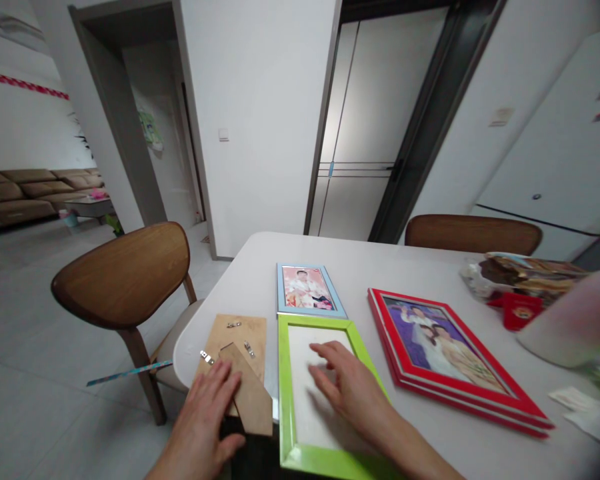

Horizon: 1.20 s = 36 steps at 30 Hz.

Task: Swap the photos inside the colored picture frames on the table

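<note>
My left hand (205,417) rests with its fingers flat on the lower left part of a brown backing board (256,333). The board has small metal clips and a brown stand leg (250,393) slanting across it. My right hand (347,387) is over a lime green photo frame (286,393), fingers apart and nothing held. White backing shows inside that frame; whether the fingertips touch it I cannot tell. Just beyond lies a light blue photo frame (336,293) with a portrait in it.
Two stacked red photo frames (391,343) lie to the right on the white table (375,267). Past them are a pinkish-white container (575,320), a red packet (521,311) and a plastic bag (475,277). Wooden chairs stand at the left (130,273) and far right (473,232).
</note>
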Available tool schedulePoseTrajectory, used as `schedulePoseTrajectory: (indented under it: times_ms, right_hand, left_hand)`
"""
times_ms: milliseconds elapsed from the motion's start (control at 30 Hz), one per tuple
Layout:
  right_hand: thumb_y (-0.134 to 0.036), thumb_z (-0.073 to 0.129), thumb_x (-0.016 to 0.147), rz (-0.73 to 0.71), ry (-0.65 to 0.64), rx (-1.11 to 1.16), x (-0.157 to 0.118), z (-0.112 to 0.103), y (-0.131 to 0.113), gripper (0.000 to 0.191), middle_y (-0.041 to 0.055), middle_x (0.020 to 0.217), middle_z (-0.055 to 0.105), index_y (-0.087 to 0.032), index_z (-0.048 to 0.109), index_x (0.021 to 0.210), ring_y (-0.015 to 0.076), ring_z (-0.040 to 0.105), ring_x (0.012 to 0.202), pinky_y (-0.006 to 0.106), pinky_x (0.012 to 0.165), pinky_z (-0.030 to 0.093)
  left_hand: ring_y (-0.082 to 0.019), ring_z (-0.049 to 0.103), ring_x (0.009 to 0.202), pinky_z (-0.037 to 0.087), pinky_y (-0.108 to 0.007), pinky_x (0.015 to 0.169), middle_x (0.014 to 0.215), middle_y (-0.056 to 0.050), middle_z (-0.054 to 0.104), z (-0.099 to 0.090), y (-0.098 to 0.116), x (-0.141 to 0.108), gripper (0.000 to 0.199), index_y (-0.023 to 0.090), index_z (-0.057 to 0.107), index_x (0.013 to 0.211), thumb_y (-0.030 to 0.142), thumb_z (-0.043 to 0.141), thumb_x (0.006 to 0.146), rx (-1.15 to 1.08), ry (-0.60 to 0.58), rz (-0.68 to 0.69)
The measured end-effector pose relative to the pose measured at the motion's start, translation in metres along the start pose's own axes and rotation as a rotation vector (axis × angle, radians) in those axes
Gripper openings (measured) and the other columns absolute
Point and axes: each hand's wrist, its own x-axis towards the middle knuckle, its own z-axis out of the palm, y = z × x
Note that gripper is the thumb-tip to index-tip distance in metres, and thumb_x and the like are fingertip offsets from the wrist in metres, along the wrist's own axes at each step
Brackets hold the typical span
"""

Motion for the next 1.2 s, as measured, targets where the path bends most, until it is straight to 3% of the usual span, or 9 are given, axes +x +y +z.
schedulePoseTrajectory:
  times_ms: [167, 300, 500, 633, 767, 900, 1033, 1133, 1200]
  right_hand:
    - [-0.045, 0.055, 0.064, -0.215, -0.095, -0.019, 0.003, 0.038, -0.07, 0.049, 0.0084, 0.096, 0.054, -0.021, 0.049, 0.106, 0.0252, 0.044, 0.09, 0.041, 0.079, 0.031]
    - [-0.034, 0.06, 0.058, -0.187, -0.087, -0.002, 0.007, 0.057, -0.082, 0.051, 0.0087, 0.095, 0.05, -0.021, 0.048, 0.106, 0.0247, 0.043, 0.087, 0.04, 0.076, 0.033]
    - [-0.022, 0.053, 0.063, -0.193, 0.027, 0.169, -0.016, 0.021, -0.043, 0.048, 0.0087, 0.1, 0.048, -0.021, 0.047, 0.11, 0.022, 0.044, 0.091, 0.038, 0.079, 0.037]
    - [-0.026, 0.051, 0.066, -0.155, 0.051, 0.118, -0.048, -0.008, 0.003, 0.039, 0.0095, 0.102, 0.05, -0.023, 0.053, 0.105, 0.0234, 0.048, 0.094, 0.041, 0.08, 0.04]
    - [-0.032, 0.051, 0.066, -0.078, 0.062, 0.037, -0.069, -0.017, 0.039, 0.035, 0.0107, 0.105, 0.052, -0.024, 0.058, 0.1, 0.026, 0.048, 0.097, 0.043, 0.081, 0.04]
    - [-0.031, 0.05, 0.068, -0.061, 0.034, -0.013, -0.071, -0.012, 0.051, 0.037, 0.0114, 0.108, 0.052, -0.023, 0.057, 0.103, 0.026, 0.047, 0.1, 0.044, 0.084, 0.038]
    - [-0.028, 0.051, 0.067, -0.108, 0.052, -0.037, -0.067, -0.006, 0.05, 0.037, 0.0103, 0.107, 0.053, -0.024, 0.057, 0.103, 0.0262, 0.047, 0.099, 0.045, 0.085, 0.036]
    - [-0.029, 0.049, 0.07, -0.117, 0.06, -0.043, -0.061, -0.007, 0.052, 0.031, 0.0101, 0.104, 0.055, -0.023, 0.059, 0.1, 0.0246, 0.048, 0.096, 0.042, 0.083, 0.037]
    - [-0.029, 0.044, 0.075, -0.105, 0.084, -0.059, -0.052, -0.009, 0.054, 0.029, 0.0104, 0.099, 0.056, -0.021, 0.059, 0.098, 0.0226, 0.049, 0.091, 0.039, 0.08, 0.038]
  left_hand:
    - [-0.025, 0.039, 0.114, 0.035, -0.041, 0.092, 0.125, -0.011, 0.044, 0.008, -0.044, -0.002, 0.053, 0.018, 0.047, 0.112, 0.009, 0.052, 0.06, 0.063, 0.142, -0.087]
    - [-0.025, 0.045, 0.11, 0.039, -0.04, 0.09, 0.12, -0.011, 0.049, 0.005, -0.043, 0.001, 0.045, 0.018, 0.051, 0.109, 0.012, 0.052, 0.063, 0.012, 0.232, -0.064]
    - [-0.025, 0.045, 0.11, 0.04, -0.038, 0.089, 0.119, -0.014, 0.049, -0.004, 0.004, 0.007, 0.042, 0.016, 0.051, 0.109, 0.019, 0.059, 0.067, -0.09, 0.264, 0.073]
    - [-0.026, 0.041, 0.112, 0.039, -0.039, 0.09, 0.122, -0.018, 0.045, 0.006, 0.049, 0.018, 0.047, 0.013, 0.048, 0.111, 0.02, 0.061, 0.067, -0.168, 0.146, 0.201]
    - [-0.028, 0.041, 0.112, 0.038, -0.043, 0.091, 0.121, -0.019, 0.046, 0.016, 0.079, 0.028, 0.045, 0.013, 0.05, 0.109, 0.02, 0.062, 0.066, -0.248, -0.012, 0.267]
    - [-0.028, 0.044, 0.11, 0.032, -0.05, 0.092, 0.118, -0.016, 0.05, 0.016, 0.091, 0.036, 0.039, 0.014, 0.052, 0.106, 0.017, 0.058, 0.067, -0.218, -0.136, 0.216]
    - [-0.026, 0.043, 0.111, 0.029, -0.052, 0.093, 0.117, -0.012, 0.052, 0.01, 0.092, 0.037, 0.034, 0.018, 0.053, 0.103, 0.014, 0.053, 0.069, -0.21, -0.166, 0.196]
    - [-0.029, 0.04, 0.113, 0.027, -0.054, 0.093, 0.12, -0.014, 0.049, 0.008, 0.09, 0.035, 0.037, 0.018, 0.052, 0.106, 0.027, 0.056, 0.07, -0.222, -0.202, 0.223]
    - [-0.032, 0.036, 0.115, 0.025, -0.055, 0.093, 0.123, -0.017, 0.045, 0.009, 0.088, 0.034, 0.051, 0.016, 0.05, 0.109, 0.04, 0.061, 0.065, -0.244, -0.24, 0.243]
